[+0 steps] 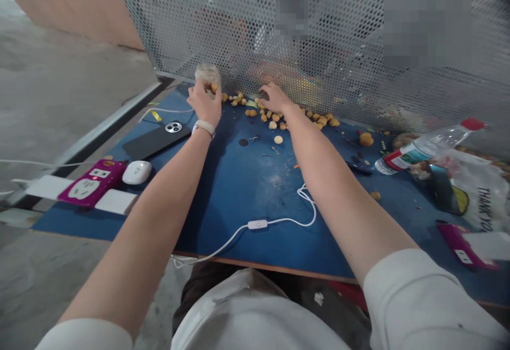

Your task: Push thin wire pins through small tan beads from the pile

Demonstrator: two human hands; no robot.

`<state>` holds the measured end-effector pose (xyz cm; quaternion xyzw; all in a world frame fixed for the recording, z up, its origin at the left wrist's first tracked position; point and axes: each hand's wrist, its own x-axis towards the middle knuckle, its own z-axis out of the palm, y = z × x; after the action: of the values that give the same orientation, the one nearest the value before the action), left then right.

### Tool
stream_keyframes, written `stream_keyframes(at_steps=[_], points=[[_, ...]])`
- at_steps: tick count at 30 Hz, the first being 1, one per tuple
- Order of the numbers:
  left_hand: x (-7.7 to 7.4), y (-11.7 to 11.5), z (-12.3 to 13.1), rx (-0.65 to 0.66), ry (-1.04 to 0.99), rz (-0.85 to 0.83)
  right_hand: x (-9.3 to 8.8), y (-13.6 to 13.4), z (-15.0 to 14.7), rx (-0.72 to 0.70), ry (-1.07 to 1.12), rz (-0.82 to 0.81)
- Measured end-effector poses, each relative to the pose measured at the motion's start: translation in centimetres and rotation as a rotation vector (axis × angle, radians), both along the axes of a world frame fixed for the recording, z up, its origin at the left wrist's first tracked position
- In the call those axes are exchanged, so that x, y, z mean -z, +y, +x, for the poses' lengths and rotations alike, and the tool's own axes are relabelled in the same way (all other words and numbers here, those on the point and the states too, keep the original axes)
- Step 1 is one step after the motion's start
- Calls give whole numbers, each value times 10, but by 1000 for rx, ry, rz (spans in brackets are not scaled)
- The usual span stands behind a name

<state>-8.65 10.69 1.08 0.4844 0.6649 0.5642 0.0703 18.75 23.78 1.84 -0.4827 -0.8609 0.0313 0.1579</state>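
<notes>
My left hand (204,101) is closed around a small clear jar (207,73) at the far edge of the blue table (247,190). A pale band sits on that wrist. My right hand (273,97) rests palm down on a scatter of small yellow-orange balls (274,118) along the foot of the perforated metal screen (319,36). Its fingers are curled over the balls, and I cannot make out whether any are in them. One pale ball (278,139) lies apart, nearer to me.
A black phone (157,139), a white charger (136,172) and a magenta power strip (91,182) lie at the left. A white cable with a switch (257,224) crosses the front. A plastic bottle (428,145) and a plastic bag (476,190) lie at the right.
</notes>
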Motion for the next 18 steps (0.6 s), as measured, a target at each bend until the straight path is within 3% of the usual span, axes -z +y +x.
stream_keyframes(at_steps=[6,10,14,18], points=[[-4,-6,-1,21,107,-81,21,-19,-44,-102,-183,-98],[-5,-9,-4,-13,139,-97,17,-34,-73,-176,-203,-72],[-4,-11,-5,-13,80,-79,10,-34,-72,-131,-205,-16],[-5,-12,-4,-56,80,-95,17,-25,-58,-30,-203,27]])
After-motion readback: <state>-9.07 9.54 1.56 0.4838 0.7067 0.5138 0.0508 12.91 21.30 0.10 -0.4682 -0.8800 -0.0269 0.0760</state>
